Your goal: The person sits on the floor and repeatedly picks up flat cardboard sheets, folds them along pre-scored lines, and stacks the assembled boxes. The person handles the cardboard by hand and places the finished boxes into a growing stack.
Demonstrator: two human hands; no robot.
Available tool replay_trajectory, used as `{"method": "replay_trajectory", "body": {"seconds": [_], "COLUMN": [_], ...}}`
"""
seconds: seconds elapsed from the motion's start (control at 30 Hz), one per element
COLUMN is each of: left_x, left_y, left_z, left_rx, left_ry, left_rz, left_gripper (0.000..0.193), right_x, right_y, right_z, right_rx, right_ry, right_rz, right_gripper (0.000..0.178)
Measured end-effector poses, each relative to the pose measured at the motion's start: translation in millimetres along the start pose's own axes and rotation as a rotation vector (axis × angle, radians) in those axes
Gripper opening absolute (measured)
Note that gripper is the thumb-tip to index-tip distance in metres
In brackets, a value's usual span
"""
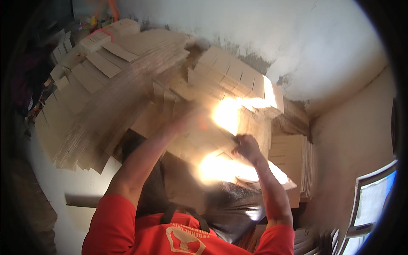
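Blurred left hand (194, 118) and right hand (248, 148) over brightly lit cardboard (191, 144), slotted stacks (231, 71) beyond.

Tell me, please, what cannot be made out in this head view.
All in the head view:
Bare left hand: its fingers and grip, lost in blur.
Bare right hand: whether it grips anything, hidden by blur and its curled fingers.
Flat tan cardboard pieces near the hands: parts washed out by glare.
Pale-framed rectangular window: its far side, cut off by the dark round rim.
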State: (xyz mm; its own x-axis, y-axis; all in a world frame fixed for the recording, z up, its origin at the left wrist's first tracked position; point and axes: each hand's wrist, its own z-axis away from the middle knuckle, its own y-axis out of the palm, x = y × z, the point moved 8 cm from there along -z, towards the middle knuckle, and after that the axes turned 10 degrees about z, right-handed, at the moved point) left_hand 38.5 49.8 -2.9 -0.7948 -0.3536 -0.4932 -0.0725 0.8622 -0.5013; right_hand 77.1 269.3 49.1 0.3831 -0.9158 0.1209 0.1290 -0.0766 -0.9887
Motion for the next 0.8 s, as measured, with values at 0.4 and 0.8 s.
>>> {"method": "replay_trajectory", "body": {"seconds": [0.4, 0.8], "left_x": [-317, -266], "left_y": [-136, -242], "left_z": [98, 98], "left_rx": [-0.224, -0.533], "left_ry": [0.534, -0.230], "left_rz": [-0.580, -0.276], "left_gripper": [0.026, 0.036], "right_x": [48, 93], "right_y": [-88, -136], "right_z": [187, 188], "right_rx": [-0.771, -0.904], "right_ry": [-0.168, -0.259], "right_rz": [0.463, 0.709], "right_gripper": [0.054, 0.036]}}
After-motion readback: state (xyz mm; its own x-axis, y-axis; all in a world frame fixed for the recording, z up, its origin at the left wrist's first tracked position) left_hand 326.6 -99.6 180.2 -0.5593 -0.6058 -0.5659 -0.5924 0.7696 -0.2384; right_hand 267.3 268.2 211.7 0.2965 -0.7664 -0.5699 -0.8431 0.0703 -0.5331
